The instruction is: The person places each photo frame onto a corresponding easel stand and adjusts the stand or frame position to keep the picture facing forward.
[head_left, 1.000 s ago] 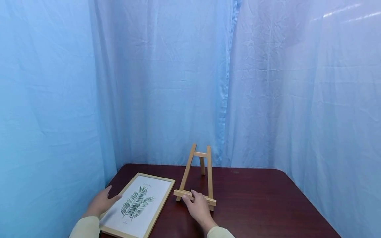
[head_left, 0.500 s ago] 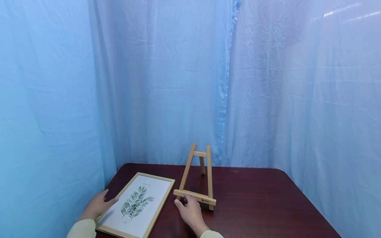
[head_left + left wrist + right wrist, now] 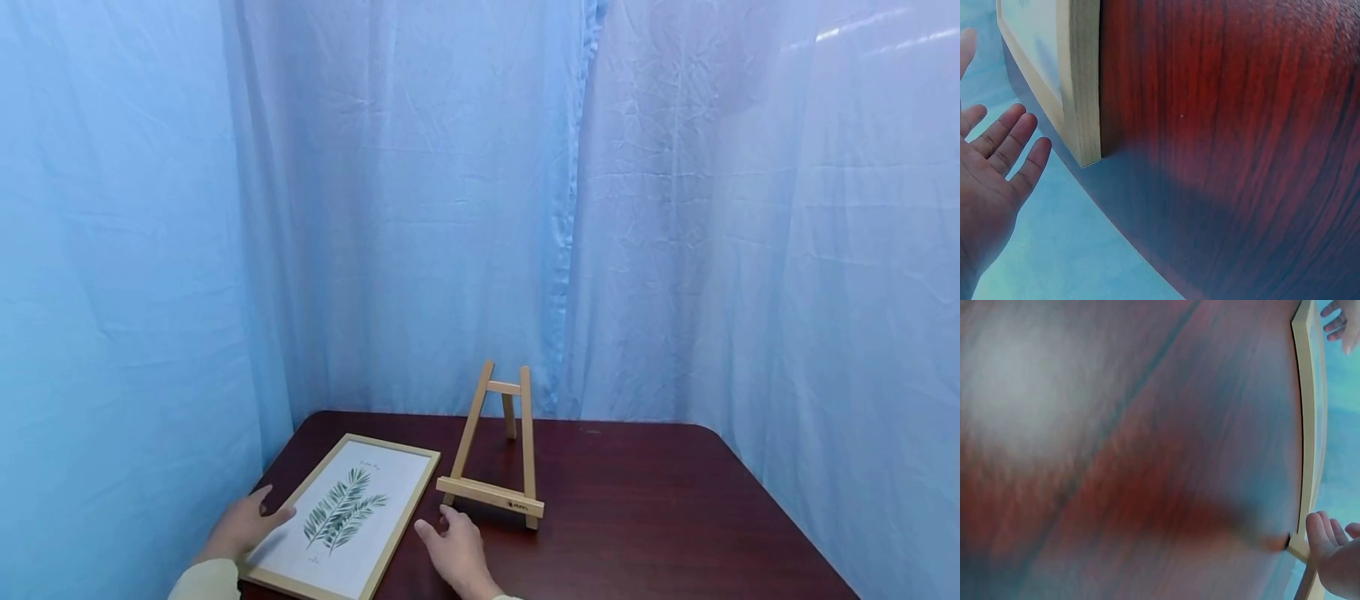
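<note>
A picture frame [image 3: 344, 516] with a pale wood border and a green leaf print lies flat on the dark red-brown table. My left hand [image 3: 242, 525] is beside its left edge, fingers spread; in the left wrist view the hand [image 3: 994, 169] is apart from the frame's corner [image 3: 1082, 94]. To the right of the picture stands a small wooden easel [image 3: 491, 493], upright on its legs. Just in front of the easel's ledge, between it and the picture, my right hand [image 3: 457, 550] hovers with loose fingers and holds nothing.
The table [image 3: 645, 517] has rounded far corners and extends to the right of the easel. Light blue curtains [image 3: 450, 208] hang behind it and along both sides.
My right hand has let go of the easel's ledge and moved left and nearer, toward the picture frame. The left hand has drawn slightly back and left. The easel stays put.
</note>
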{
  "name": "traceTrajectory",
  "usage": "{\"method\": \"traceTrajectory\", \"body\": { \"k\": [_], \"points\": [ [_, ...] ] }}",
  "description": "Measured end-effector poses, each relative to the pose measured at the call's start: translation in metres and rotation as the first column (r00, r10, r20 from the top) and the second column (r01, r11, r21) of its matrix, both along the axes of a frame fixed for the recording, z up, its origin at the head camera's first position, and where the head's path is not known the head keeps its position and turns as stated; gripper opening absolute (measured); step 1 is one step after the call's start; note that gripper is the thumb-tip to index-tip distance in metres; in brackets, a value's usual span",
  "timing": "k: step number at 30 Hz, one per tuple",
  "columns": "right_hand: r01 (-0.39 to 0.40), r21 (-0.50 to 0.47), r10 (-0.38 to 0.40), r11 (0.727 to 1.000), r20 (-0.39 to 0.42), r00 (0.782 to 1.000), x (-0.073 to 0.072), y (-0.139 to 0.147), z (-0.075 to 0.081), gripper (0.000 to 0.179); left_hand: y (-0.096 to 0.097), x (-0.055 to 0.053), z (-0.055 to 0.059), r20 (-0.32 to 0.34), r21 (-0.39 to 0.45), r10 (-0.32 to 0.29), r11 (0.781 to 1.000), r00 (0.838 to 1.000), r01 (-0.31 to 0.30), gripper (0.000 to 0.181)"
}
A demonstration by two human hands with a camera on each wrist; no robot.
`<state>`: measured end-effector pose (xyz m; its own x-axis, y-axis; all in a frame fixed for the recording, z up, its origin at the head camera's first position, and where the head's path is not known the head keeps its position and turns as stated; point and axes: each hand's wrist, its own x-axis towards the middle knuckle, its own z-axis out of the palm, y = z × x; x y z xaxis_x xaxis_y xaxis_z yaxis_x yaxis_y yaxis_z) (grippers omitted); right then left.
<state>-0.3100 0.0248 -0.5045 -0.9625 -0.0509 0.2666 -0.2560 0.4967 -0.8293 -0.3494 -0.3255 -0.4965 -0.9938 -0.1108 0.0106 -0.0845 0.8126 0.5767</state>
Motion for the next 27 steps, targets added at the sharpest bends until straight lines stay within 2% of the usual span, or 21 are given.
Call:
{"method": "traceTrajectory", "body": {
  "k": [16,27],
  "points": [
    [0.016,-0.041,-0.012,0.999,0.085,0.996,0.008,-0.023,-0.01,0.06,0.0,0.002,-0.01,0.065,-0.004,0.045,0.999,0.997,-0.044,0.093],
    [0.017,-0.052,-0.007,0.999,0.182,0.983,0.011,-0.03,-0.011,0.059,0.003,0.004,-0.013,0.062,-0.001,0.049,0.999,0.997,-0.049,0.082]
  ]
}}
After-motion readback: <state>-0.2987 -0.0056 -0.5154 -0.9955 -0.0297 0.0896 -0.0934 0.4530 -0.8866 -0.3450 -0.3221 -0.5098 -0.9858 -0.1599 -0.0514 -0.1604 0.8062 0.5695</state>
